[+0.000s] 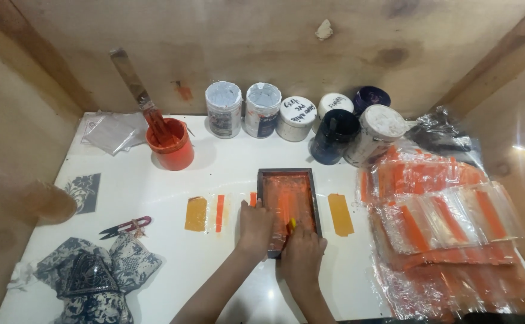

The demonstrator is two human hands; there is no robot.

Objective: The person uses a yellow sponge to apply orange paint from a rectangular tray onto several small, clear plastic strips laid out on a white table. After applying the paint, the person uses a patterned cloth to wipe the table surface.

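**Both hands on a small orange-inked screen frame**

White tabletop [154, 186], boxed in by plywood walls. Right side: large heap of clear plastic pouches with orange stripes [448, 228]. Back edge: row of paint jars [298, 117], white and dark lids; left of them an orange tub [171, 147] with a stained brush standing in it. Front left: patterned dark cloth [91, 276].

Centre: dark rectangular screen frame [287, 207], flat on the table, mesh smeared bright orange. Left hand [254, 228] lies flat on the frame's left edge, fingers together. Right hand [302, 255] at the near edge, fingers closed on a small yellow tool [292, 224]. Ochre tape strips [340, 214] flank the frame. Small red-handled snips [124, 227] lie at left.
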